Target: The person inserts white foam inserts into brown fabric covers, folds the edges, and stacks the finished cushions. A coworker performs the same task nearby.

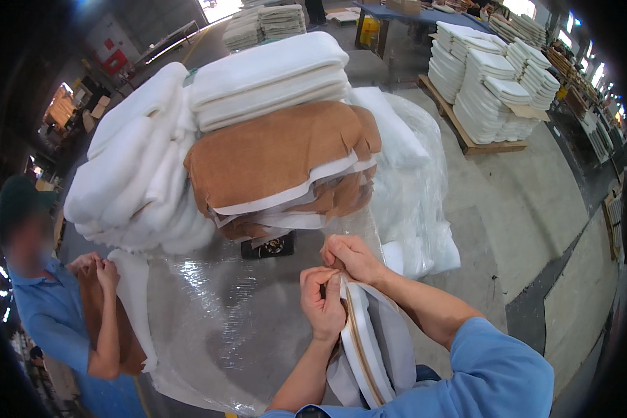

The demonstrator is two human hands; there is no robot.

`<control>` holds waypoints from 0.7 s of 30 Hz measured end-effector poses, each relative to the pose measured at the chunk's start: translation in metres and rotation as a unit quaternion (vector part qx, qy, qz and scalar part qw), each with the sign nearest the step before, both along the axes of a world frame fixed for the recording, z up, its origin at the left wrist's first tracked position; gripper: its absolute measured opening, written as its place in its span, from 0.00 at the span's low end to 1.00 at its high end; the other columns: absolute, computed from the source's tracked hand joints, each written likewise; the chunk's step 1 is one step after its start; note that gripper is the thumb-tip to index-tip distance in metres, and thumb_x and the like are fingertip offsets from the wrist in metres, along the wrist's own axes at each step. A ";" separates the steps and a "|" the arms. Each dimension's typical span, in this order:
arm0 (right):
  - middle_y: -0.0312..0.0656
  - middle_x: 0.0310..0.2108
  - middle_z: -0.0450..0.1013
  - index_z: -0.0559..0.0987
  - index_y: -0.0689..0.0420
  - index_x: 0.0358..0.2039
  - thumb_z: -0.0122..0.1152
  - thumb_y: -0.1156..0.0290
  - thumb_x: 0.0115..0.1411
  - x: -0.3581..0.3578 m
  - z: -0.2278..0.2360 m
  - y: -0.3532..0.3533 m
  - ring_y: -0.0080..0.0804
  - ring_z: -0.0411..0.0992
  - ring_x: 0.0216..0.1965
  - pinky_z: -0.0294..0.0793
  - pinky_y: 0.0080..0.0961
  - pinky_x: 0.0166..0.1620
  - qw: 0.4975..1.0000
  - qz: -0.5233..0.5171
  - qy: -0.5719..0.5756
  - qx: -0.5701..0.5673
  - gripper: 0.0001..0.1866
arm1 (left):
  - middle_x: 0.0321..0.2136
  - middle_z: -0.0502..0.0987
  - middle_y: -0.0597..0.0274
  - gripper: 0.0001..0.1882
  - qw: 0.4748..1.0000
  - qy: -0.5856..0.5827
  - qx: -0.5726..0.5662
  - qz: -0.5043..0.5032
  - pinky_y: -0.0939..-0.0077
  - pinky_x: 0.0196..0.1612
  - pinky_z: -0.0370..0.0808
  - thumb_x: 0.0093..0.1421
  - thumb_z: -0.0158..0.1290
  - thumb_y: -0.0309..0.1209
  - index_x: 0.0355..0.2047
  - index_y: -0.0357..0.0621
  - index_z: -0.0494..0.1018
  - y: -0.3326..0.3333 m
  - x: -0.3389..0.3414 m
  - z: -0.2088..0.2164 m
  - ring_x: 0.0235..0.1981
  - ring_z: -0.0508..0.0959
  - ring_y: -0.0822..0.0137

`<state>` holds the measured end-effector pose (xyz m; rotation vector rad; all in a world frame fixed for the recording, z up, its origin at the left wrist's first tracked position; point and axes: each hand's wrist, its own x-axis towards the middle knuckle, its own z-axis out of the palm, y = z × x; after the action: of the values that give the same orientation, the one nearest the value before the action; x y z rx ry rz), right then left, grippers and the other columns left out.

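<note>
White padded piece (364, 334) probably handling soft, light; we're gripping top end, likely best hold: left hand (322, 302) and right hand (355, 258) both pinching fabric, fingers closed.

The left hand (320, 306) pinches, thumb (334, 287) against curled fingers (311, 284); the right hand (353, 258) is curled just beyond this pinch; behind it, both forearms (425, 302) spread apart.

Grey floor (494, 188) holds a blue-topped table (442, 20), with probable windows (521, 8) glaring behind.
</note>
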<state>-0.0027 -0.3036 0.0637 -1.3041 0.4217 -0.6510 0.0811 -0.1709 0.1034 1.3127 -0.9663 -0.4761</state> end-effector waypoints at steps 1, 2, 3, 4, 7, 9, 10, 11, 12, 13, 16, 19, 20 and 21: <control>0.38 0.37 0.77 0.78 0.55 0.35 0.43 0.44 0.78 -0.006 -0.007 -0.007 0.27 0.74 0.36 0.75 0.24 0.42 1.000 -0.001 -0.004 -0.009 0.28 | 0.39 0.78 0.56 0.03 1.000 0.003 -0.002 -0.023 0.71 0.52 0.74 0.69 0.58 0.24 0.37 0.38 0.77 -0.006 0.001 -0.001 0.43 0.78 0.64; 0.39 0.37 0.78 0.78 0.55 0.38 0.41 0.42 0.78 0.002 0.001 -0.011 0.28 0.75 0.37 0.76 0.26 0.42 0.994 -0.020 -0.056 0.092 0.29 | 0.38 0.78 0.57 0.03 1.000 -0.004 0.001 -0.028 0.71 0.52 0.74 0.69 0.57 0.25 0.37 0.38 0.77 -0.009 0.011 -0.005 0.42 0.78 0.64; 0.40 0.38 0.79 0.77 0.55 0.41 0.38 0.40 0.78 0.012 0.016 -0.010 0.30 0.77 0.37 0.77 0.27 0.42 0.974 -0.035 -0.105 0.197 0.31 | 0.36 0.78 0.59 0.06 0.995 0.087 0.017 -0.046 0.72 0.51 0.75 0.72 0.55 0.26 0.37 0.38 0.76 -0.012 0.028 -0.007 0.40 0.78 0.65; 0.41 0.38 0.80 0.77 0.55 0.44 0.36 0.38 0.78 0.021 0.031 -0.014 0.32 0.78 0.38 0.79 0.28 0.42 0.940 -0.050 -0.150 0.302 0.32 | 0.34 0.78 0.60 0.08 0.981 0.178 0.033 -0.064 0.72 0.50 0.75 0.74 0.52 0.28 0.37 0.37 0.76 -0.021 0.049 -0.009 0.39 0.79 0.66; 0.45 0.40 0.81 0.75 0.56 0.50 0.29 0.35 0.77 0.010 0.006 -0.041 0.37 0.81 0.41 0.81 0.36 0.46 0.932 -0.095 -0.150 0.317 0.37 | 0.27 0.77 0.62 0.18 0.941 0.292 0.078 -0.153 0.72 0.36 0.79 0.79 0.44 0.39 0.36 0.40 0.74 -0.078 0.075 0.001 0.27 0.80 0.68; 0.45 0.41 0.80 0.76 0.56 0.49 0.31 0.37 0.78 0.012 -0.002 -0.047 0.38 0.79 0.43 0.77 0.37 0.49 0.942 -0.081 -0.155 0.285 0.35 | 0.25 0.76 0.64 0.19 0.953 0.218 0.119 -0.173 0.73 0.34 0.78 0.79 0.44 0.40 0.35 0.40 0.74 -0.110 0.078 0.004 0.27 0.79 0.69; 0.43 0.40 0.80 0.76 0.56 0.49 0.32 0.36 0.78 0.013 -0.005 -0.049 0.36 0.79 0.43 0.76 0.36 0.49 0.945 -0.098 -0.129 0.282 0.35 | 0.24 0.75 0.65 0.19 0.957 0.180 0.139 -0.182 0.73 0.34 0.78 0.79 0.44 0.40 0.34 0.40 0.74 -0.123 0.079 0.005 0.27 0.79 0.70; 0.41 0.39 0.80 0.76 0.56 0.49 0.32 0.36 0.77 0.020 -0.005 -0.050 0.35 0.78 0.43 0.75 0.36 0.50 0.947 -0.112 -0.105 0.281 0.35 | 0.26 0.76 0.63 0.19 0.959 0.170 0.165 -0.158 0.72 0.35 0.78 0.78 0.44 0.40 0.34 0.40 0.74 -0.133 0.079 0.002 0.29 0.79 0.69; 0.39 0.39 0.80 0.77 0.55 0.49 0.32 0.36 0.77 0.023 -0.006 -0.051 0.34 0.78 0.43 0.75 0.35 0.50 0.948 -0.130 -0.079 0.278 0.35 | 0.28 0.78 0.61 0.19 0.959 0.160 0.190 -0.139 0.71 0.36 0.77 0.78 0.44 0.40 0.34 0.40 0.74 -0.144 0.074 -0.002 0.30 0.80 0.68; 0.38 0.40 0.79 0.77 0.55 0.49 0.33 0.35 0.77 0.028 -0.007 -0.050 0.33 0.77 0.45 0.74 0.35 0.51 0.952 -0.156 -0.068 0.256 0.35 | 0.30 0.79 0.59 0.20 0.958 0.149 0.214 -0.119 0.70 0.37 0.77 0.77 0.44 0.40 0.33 0.39 0.75 -0.150 0.069 -0.005 0.32 0.80 0.66; 0.36 0.43 0.78 0.77 0.55 0.51 0.35 0.35 0.77 0.045 -0.004 -0.045 0.29 0.73 0.48 0.71 0.31 0.55 0.954 -0.210 -0.042 0.210 0.35 | 0.24 0.72 0.66 0.19 0.990 -0.038 0.130 -0.027 0.74 0.32 0.70 0.77 0.45 0.39 0.34 0.39 0.73 -0.154 0.059 -0.032 0.27 0.72 0.74; 0.38 0.51 0.74 0.75 0.57 0.59 0.37 0.39 0.78 0.051 0.026 -0.025 0.28 0.70 0.51 0.67 0.29 0.62 0.950 -0.205 -0.031 0.235 0.34 | 0.28 0.75 0.64 0.18 0.993 -0.025 0.117 -0.020 0.73 0.38 0.71 0.77 0.46 0.40 0.36 0.38 0.74 -0.134 0.059 -0.039 0.32 0.73 0.72; 0.41 0.53 0.73 0.73 0.58 0.61 0.38 0.40 0.79 0.047 0.024 -0.026 0.32 0.69 0.53 0.66 0.31 0.63 0.962 -0.208 -0.024 0.175 0.34 | 0.29 0.76 0.63 0.18 0.994 -0.026 0.101 -0.022 0.72 0.39 0.72 0.77 0.46 0.40 0.36 0.39 0.74 -0.134 0.053 -0.037 0.34 0.73 0.71; 0.44 0.55 0.72 0.71 0.58 0.64 0.38 0.41 0.79 0.044 0.022 -0.025 0.35 0.69 0.54 0.66 0.32 0.64 0.971 -0.209 -0.017 0.114 0.34 | 0.31 0.77 0.60 0.18 0.993 0.009 0.116 -0.029 0.70 0.41 0.72 0.77 0.46 0.41 0.38 0.38 0.74 -0.131 0.049 -0.035 0.34 0.75 0.68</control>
<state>0.0417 -0.3289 0.0862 -0.9891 0.7326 -0.9446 0.1301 -0.3021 0.0682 1.4880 -0.9567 -0.6607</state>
